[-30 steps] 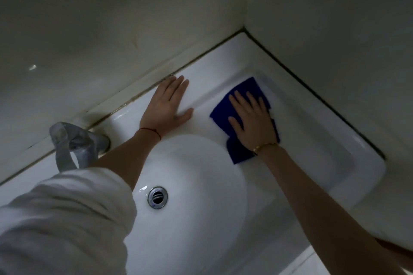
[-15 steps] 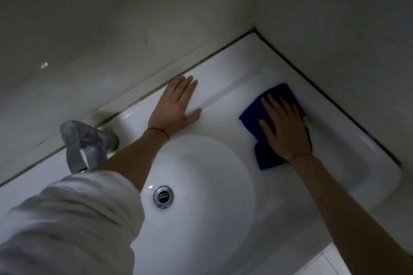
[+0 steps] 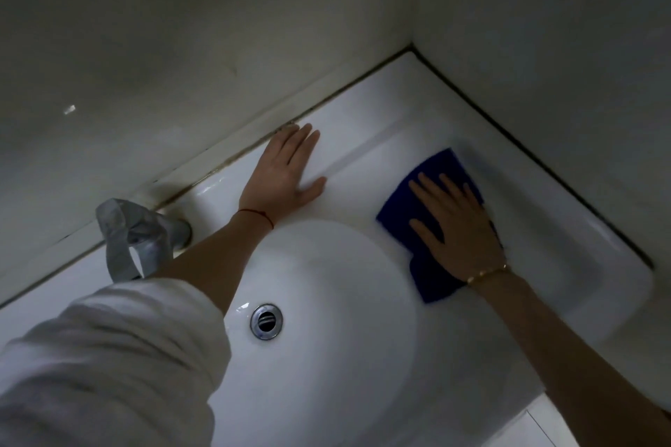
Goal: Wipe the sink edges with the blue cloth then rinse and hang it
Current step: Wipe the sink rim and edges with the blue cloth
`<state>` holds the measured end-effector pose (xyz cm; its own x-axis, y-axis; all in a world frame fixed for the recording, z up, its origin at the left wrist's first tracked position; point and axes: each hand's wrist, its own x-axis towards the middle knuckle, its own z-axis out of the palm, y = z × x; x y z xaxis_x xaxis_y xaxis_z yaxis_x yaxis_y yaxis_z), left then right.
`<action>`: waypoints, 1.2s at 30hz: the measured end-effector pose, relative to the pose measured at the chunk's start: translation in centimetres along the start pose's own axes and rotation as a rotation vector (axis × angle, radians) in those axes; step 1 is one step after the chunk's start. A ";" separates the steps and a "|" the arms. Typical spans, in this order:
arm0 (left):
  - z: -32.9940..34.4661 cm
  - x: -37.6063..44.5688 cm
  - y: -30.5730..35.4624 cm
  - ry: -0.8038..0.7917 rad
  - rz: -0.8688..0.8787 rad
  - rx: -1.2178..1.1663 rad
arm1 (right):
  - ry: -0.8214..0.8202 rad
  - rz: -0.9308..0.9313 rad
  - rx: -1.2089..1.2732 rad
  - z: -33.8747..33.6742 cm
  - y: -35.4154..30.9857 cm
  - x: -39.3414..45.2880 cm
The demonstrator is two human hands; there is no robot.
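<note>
A white sink (image 3: 566, 258) fills the corner between two walls, with a round basin in its middle. The blue cloth (image 3: 441, 167) lies flat on the sink's right ledge, beside the basin. My right hand (image 3: 454, 225) presses on the cloth with straight, spread fingers and covers most of it. My left hand (image 3: 285, 174) rests flat on the back ledge near the wall, fingers straight, holding nothing. The part of the cloth under my palm is hidden.
A metal faucet (image 3: 134, 236) stands at the back left of the sink. The chrome drain (image 3: 266, 321) sits in the basin. Walls close off the back and right sides. A dark sealant line (image 3: 544, 170) runs along the sink's right edge. My white sleeve (image 3: 101, 366) fills the lower left.
My right hand slid the blue cloth right along the ledge, then back toward the basin a little. My left hand stays planted on the back ledge.
</note>
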<state>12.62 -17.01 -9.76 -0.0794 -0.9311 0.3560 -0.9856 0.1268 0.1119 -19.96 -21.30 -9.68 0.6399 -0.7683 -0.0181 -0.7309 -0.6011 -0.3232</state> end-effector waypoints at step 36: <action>0.1 -0.1 -0.2 -0.010 0.005 0.013 | 0.010 -0.061 -0.011 0.4 -0.6 -1.6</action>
<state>12.76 -17.03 -9.93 -0.0856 -0.9337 0.3477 -0.9870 0.1271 0.0982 -20.49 -19.63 -9.83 0.6811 -0.7321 0.0111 -0.6930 -0.6495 -0.3129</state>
